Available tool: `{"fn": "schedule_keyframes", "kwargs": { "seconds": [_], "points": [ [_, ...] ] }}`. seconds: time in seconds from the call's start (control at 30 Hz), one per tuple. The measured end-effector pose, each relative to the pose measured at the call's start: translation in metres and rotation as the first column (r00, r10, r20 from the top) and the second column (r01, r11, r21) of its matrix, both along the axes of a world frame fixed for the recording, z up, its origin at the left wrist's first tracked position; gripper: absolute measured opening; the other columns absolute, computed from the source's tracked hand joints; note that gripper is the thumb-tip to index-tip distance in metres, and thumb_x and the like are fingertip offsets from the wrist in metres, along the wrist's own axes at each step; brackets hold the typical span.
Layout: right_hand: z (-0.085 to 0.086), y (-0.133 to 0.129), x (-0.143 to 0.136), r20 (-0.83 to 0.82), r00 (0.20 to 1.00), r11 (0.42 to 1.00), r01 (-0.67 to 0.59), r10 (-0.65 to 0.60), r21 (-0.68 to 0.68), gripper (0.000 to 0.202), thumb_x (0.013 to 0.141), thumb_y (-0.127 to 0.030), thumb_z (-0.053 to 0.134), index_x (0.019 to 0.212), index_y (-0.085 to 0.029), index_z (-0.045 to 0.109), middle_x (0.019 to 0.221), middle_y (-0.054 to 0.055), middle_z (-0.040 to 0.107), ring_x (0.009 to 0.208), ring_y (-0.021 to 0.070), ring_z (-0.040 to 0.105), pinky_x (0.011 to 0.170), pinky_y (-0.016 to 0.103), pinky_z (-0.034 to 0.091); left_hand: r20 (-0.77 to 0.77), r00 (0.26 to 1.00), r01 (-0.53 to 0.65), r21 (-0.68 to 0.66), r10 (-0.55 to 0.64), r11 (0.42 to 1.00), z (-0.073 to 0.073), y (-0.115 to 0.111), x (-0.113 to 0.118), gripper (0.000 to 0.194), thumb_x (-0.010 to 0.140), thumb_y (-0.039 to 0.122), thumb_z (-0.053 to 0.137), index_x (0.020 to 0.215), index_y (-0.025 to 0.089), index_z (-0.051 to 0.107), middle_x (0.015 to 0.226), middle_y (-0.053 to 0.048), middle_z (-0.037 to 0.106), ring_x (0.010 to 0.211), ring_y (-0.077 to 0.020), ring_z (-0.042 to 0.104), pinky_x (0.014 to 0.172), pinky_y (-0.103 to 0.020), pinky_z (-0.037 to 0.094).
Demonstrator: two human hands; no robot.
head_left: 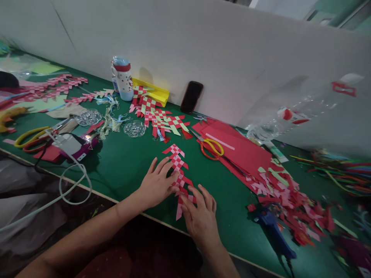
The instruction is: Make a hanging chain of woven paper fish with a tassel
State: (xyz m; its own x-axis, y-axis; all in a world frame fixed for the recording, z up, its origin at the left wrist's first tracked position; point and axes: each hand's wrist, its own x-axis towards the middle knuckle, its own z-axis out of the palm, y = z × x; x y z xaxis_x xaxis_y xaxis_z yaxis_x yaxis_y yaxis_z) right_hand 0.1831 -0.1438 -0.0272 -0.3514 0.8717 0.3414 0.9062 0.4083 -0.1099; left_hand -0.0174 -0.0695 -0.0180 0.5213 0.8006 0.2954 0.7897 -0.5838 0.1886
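Observation:
A woven red-and-pink paper strip of joined fish-like pieces (177,165) lies on the green table (130,164) in front of me. My left hand (159,182) rests at its left side, fingers apart, with fingertips touching the middle pieces. At the lower right, my right hand (201,216) has its fingers spread and bent, the tips at the edge of the lowest piece. Neither hand is closed round the paper. Behind the strip lie more woven pieces (158,116) in red, pink and pale green, some with tassels.
Scissors (213,148) lie on red paper sheets (243,148) to the right. Beyond are paper scraps (282,193), a blue glue gun (275,231) and a plastic bottle (292,116). A phone (191,96) leans on the wall near a flask (124,79). White cable (62,181) hangs over the left edge.

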Motion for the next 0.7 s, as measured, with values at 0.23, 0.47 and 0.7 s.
{"fn": "schedule_keyframes", "kwargs": {
  "seconds": [0.23,0.47,0.7],
  "points": [
    [-0.003,-0.002,0.003,-0.046,0.999,1.0,-0.009,0.008,-0.025,0.031,0.094,-0.029,0.05,0.121,-0.029,0.064,0.126,0.008,0.06,0.123,0.0316,0.043,0.093,0.049,0.042,-0.049,0.999,0.022,0.022,-0.021,1.0,-0.007,0.002,0.0,0.05,0.091,0.057,0.046,0.127,0.025,0.058,0.135,-0.012,0.054,0.138,-0.0324,0.033,0.116,-0.058,0.017],
    [-0.01,-0.001,0.013,-0.25,0.967,0.999,-0.044,0.047,0.017,0.033,0.095,-0.023,0.045,0.125,-0.025,0.059,0.127,0.008,0.057,0.12,0.0276,0.043,0.096,0.047,0.045,-0.032,0.996,0.083,0.012,-0.082,0.997,-0.008,0.005,-0.001,0.051,0.093,0.059,0.041,0.129,0.025,0.056,0.128,-0.007,0.062,0.134,-0.0263,0.04,0.118,-0.054,0.009],
    [-0.011,0.0,0.015,-0.347,0.938,0.998,0.012,0.009,0.058,0.031,0.094,-0.02,0.046,0.121,-0.025,0.06,0.123,0.008,0.057,0.117,0.0268,0.045,0.093,0.047,0.047,-0.028,0.999,0.034,0.021,-0.033,0.999,0.009,0.033,-0.004,0.046,0.098,0.049,0.037,0.133,0.024,0.053,0.129,-0.01,0.061,0.134,-0.0249,0.04,0.115,-0.053,0.016]
  ]
}}
